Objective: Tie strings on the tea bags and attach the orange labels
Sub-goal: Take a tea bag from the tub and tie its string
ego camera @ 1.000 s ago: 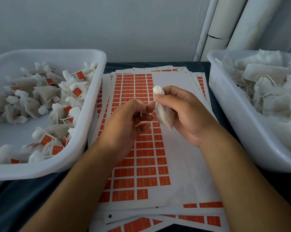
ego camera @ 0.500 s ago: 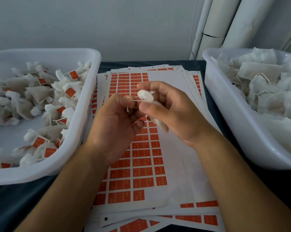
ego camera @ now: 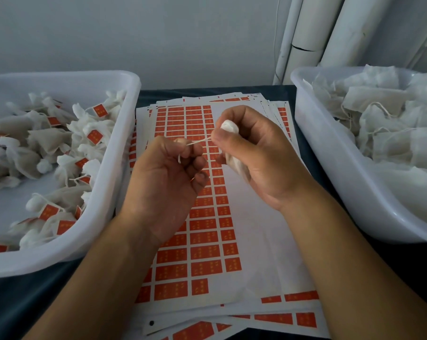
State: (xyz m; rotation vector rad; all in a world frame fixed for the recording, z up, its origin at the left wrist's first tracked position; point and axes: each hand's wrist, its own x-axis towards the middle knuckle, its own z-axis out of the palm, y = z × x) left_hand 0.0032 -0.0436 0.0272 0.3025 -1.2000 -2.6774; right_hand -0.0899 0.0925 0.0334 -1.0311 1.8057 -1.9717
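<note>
Gripped in your right hand [ego camera: 254, 155], the tea bag [ego camera: 234, 161] sits with its gathered top [ego camera: 229, 126] poking out above the curled fingers and its body trailing below the thumb. Your right thumb and forefinger pinch the neck of the bag. Your left hand [ego camera: 166, 182] pinches the white string [ego camera: 199, 142], which runs taut between the two hands; its loose end [ego camera: 179, 158] hangs over your left fingers. Both hands hover above the stack of label sheets [ego camera: 261, 241], well clear of either tub.

The top sheet carries rows of orange labels [ego camera: 202, 251] on its left part, with bare backing on its right. Your left hand and forearm cover part of the label columns.

To your left, a white tub [ego camera: 102, 212] holds tied tea bags with orange labels attached [ego camera: 94, 136]. To your right, a second white tub [ego camera: 330, 173] holds a pile of untied tea bags [ego camera: 389, 133] with loose strings. White pipes [ego camera: 305, 35] stand against the wall behind the right tub. The sheets and tubs rest on a dark table surface [ego camera: 16, 305].
</note>
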